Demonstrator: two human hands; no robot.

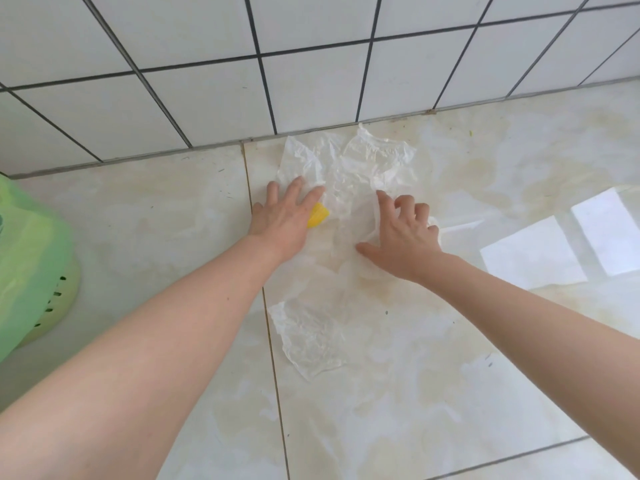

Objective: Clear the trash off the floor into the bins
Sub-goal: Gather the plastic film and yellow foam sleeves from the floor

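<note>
Plastic sheeting, clear and crumpled, lies flat on the pale marbled floor at the foot of the white tiled wall, and we take it as our landmark. Our left hand rests on the sheet's left edge with its fingers straight and spread, palm down, pressing rather than gripping. A small yellow scrap peeks out from under the fingers of that hand, on the sheet's left side; we cannot tell what it is. Our right hand sits on the middle of the sheet, just right of the left hand, its forefinger stretched forward and the other fingers curled so that they gather a fold of the plastic. A nearer flap of the same sheet trails towards us, below both wrists, across a dark grout line. Well to the left of the sheet, at the frame's edge, stands a pale green perforated bin lined with a green bag. To the right of the sheet, bright rectangular reflections shine on the floor.
</note>
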